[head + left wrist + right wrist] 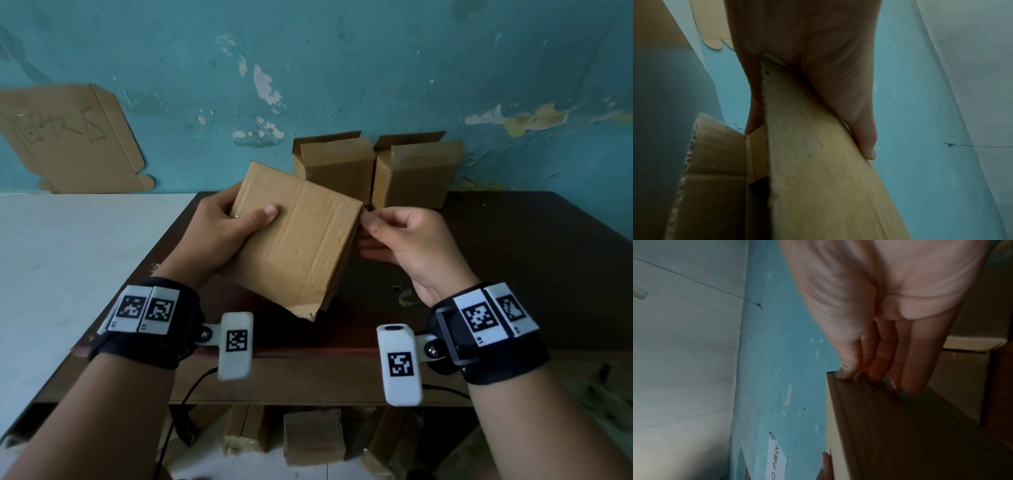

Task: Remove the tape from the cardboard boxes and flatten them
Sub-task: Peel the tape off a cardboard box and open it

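Note:
I hold a closed brown cardboard box (294,240) tilted above the dark table. My left hand (226,222) grips its left edge, thumb flat on the top face and the other fingers hidden underneath. In the left wrist view the left hand (849,105) clamps the box's panel (818,178), beside a loose flap (715,154). My right hand (368,219) pinches the box's far right corner. In the right wrist view the right hand (865,369) has its fingertips curled onto the edge of the box (900,426). No tape shows plainly between them.
Two open-topped cardboard boxes (334,164) (416,171) stand at the back of the brown table (513,257) against the blue wall. A flattened sheet of cardboard (68,137) leans on the wall, above a white surface (68,257). More boxes (313,438) sit under the table.

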The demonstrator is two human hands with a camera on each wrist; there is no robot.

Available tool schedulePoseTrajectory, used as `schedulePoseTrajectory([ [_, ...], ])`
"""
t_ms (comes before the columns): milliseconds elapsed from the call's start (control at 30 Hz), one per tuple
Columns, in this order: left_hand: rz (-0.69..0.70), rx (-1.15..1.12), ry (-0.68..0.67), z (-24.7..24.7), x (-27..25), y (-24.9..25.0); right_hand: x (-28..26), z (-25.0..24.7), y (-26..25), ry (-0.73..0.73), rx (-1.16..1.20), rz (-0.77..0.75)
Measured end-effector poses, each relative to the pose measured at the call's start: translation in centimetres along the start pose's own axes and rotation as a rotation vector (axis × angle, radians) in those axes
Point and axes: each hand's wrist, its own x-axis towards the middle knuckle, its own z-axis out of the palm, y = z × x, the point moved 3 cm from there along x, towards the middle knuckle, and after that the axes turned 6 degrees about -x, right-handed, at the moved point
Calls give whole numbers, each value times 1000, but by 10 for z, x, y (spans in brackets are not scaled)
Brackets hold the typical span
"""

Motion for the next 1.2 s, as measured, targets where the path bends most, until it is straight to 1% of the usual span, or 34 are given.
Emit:
schedulePoseTrajectory([
  [133,-9,22,13,1,0,-5,2,-2,5,60,57,45],
  [200,-5,44,12,1,0,-7,2,-3,6,77,40,40],
  [300,1,52,9,2,0,-6,2,-4,5,76,5,26],
  [467,3,64,-3,1,0,-7,2,-5,6,69,18,65],
  [867,2,18,-11,1,-1,-12,2,0,9,78,-2,94],
  [1000,-8,-5,-14,1,-1,-14,2,0,8,89,-59,75],
  [1133,-10,-26,-19,1,0,-17,1,-1,6,129,-241,-11],
  [1200,-13,-41,-14,0,1,-18,1,-1,4,126,-253,-28],
])
